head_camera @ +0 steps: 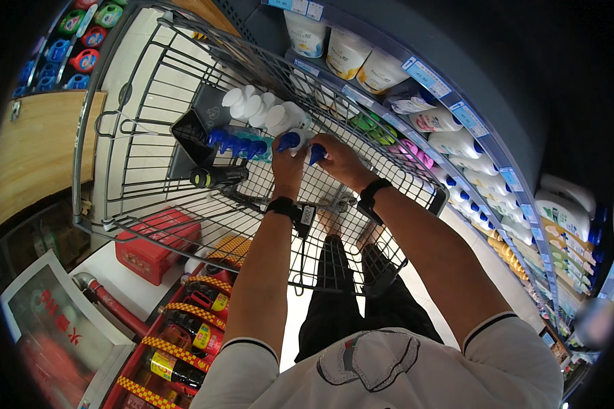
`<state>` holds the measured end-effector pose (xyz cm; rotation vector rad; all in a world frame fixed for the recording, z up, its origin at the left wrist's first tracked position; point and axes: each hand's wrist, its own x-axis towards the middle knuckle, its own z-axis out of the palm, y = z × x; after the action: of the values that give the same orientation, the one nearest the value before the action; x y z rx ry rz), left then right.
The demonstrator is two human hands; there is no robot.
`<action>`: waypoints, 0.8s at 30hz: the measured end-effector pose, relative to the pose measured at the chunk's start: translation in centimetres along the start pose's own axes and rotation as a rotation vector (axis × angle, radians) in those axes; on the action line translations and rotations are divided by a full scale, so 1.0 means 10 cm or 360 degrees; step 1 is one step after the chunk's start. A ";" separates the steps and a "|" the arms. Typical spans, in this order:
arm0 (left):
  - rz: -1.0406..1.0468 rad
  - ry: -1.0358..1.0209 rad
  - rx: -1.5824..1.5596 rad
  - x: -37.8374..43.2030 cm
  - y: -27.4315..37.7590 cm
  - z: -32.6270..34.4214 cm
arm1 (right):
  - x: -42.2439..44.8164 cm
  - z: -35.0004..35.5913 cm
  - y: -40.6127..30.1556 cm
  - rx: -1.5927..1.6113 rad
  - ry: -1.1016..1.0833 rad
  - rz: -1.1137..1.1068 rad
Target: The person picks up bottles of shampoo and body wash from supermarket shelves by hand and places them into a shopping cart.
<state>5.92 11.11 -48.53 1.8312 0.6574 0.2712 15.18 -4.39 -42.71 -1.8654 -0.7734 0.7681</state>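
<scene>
Both my hands are inside a wire shopping cart (184, 186). My left hand (287, 168) closes around a white bottle with a blue cap (289, 141). Just to the right, my right hand (342, 162) grips a second blue-capped bottle (316, 154), whose body is mostly hidden by my fingers. Beside my left hand stands a row of clear teal bottles with blue caps (240, 148). Behind them are several white-capped bottles (266, 111), packed close together. A dark open box (190, 134) and a black cylindrical item with a yellow-green end (219, 177) lie farther left in the cart.
Store shelves (427, 76) with white tubs (348, 53) and bottles curve along the right. At lower left are a red rack of dark sauce-like bottles (189, 332), a red box (158, 244) and a glass-fronted fire cabinet (56, 327). A wooden panel (43, 158) stands beyond the cart.
</scene>
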 end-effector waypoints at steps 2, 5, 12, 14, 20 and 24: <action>0.0102 0.0012 0.0150 -0.01 0.07 0.11 | -0.01 -0.03 0.11 0.0006 0.0020 0.0021; -0.0105 0.0108 0.0002 -0.02 0.08 0.17 | 0.00 -0.05 0.16 -0.0078 0.0074 -0.0016; -0.0127 -0.0018 0.0241 -0.10 -0.08 0.08 | 0.04 -0.03 0.10 -0.0045 0.0019 -0.0036; -0.0100 -0.0077 0.0418 -0.12 -0.17 -0.03 | 0.07 0.05 0.12 0.0019 0.0026 -0.0181; -0.0032 0.0000 0.0748 -0.19 0.09 0.07 | 0.10 0.05 0.22 -0.0087 -0.0068 -0.0112; -0.0134 -0.0020 0.0720 -0.28 0.16 0.00 | 0.12 0.06 0.13 -0.0053 -0.0143 -0.0047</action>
<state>4.12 9.24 -46.67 2.2245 0.8338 0.0546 15.67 -3.67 -44.35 -1.8550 -0.8733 0.8296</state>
